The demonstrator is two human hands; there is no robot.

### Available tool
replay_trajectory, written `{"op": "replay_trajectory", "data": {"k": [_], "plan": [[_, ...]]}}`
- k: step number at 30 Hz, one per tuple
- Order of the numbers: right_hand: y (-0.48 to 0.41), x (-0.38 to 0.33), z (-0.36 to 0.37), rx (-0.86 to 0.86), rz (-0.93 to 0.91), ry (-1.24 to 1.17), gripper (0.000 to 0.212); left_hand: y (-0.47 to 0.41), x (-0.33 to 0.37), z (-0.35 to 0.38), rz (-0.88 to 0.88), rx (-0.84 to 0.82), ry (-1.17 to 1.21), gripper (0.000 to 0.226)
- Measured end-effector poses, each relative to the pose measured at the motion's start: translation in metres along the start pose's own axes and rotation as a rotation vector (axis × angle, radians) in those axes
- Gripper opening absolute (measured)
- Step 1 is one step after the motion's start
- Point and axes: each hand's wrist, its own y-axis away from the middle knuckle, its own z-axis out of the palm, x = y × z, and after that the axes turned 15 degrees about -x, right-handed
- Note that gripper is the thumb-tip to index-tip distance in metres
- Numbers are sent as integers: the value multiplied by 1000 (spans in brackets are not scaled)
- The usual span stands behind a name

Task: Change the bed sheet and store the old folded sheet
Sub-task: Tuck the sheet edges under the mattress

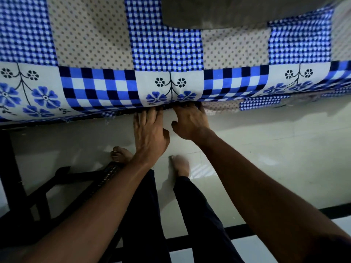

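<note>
Hands (150,133) (190,121) at sheet (167,46) hem — tucking, perhaps.

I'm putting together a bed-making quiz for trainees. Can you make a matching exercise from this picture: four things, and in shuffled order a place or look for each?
Things:
1 bed sheet
2 left hand
3 grey cloth
4 black frame

Descriptions:
A lower left of the picture
B blue checks, dots and flowers
C fingertips at the sheet's hanging edge
D top of the picture, lying on the sheet

Pairs: 1-B, 2-C, 3-D, 4-A
</note>
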Motion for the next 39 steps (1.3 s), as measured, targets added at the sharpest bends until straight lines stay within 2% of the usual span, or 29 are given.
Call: {"op": "replay_trajectory", "data": {"k": [3,7,11,14,18,20,23,26,29,32,36,39], "plan": [[14,9,5,52,-73,-5,71,-8,15,3,128,3,-30,71],[31,27,20,156,-62,-32,75,-26,35,1,28,-60,-28,82],[23,47,12,72,34,48,82,-25,50,-1,-42,-75,76,81],[14,44,-8,33,60,14,69,-20,50,-3,-13,-38,69,76],[19,57,-16,-24,-46,-25,67,-23,51,-6,-8,-10,43,60],[25,67,-14,9,-108,-30,69,-25,52,-7,0,19,39,49],[39,76,-3,133,-157,-52,69,-25,50,-8,1,39,-8,48],[53,86,7,195,-87,-92,69,-27,53,-5,-18,-10,-20,56],[46,90,6,138,-12,-47,68,-30,67,-1,-90,-78,11,64],[31,85,0,106,58,31,69,-27,72,-1,-137,-53,99,65],[25,74,-10,60,143,5,73,-14,74,-6,-12,4,140,65],[25,75,-21,37,140,-53,68,-17,72,-7,138,-114,10,78]]}}
